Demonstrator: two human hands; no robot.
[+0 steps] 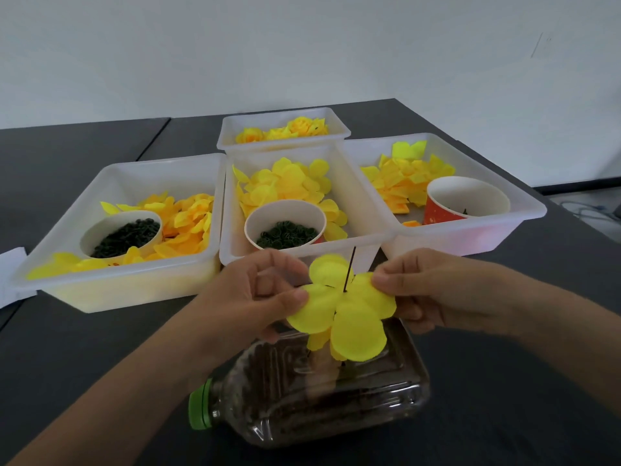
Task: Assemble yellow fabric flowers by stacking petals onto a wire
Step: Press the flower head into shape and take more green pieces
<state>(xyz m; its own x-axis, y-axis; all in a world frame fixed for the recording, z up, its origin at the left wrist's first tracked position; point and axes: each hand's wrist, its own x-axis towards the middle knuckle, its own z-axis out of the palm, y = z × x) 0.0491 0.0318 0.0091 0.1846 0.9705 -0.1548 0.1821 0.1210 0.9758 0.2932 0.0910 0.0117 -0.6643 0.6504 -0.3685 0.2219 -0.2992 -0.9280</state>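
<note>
A yellow fabric petal piece [349,311] with several round lobes is threaded on a thin dark wire [351,264] that stands upright out of a plastic bottle [336,405] lying on its side. My left hand [258,294] pinches the petal's left lobe. My right hand [433,290] pinches its right lobe. More yellow petal layers [319,341] hang lower on the wire, partly hidden under the top piece.
Three white trays [134,284] [232,196] [470,237] hold loose yellow petals and paper cups [285,227] of small dark green rings. A fourth tray [285,142] behind holds finished yellow flowers. The bottle has a green cap [200,405] and dark filling. White paper [10,274] lies at left.
</note>
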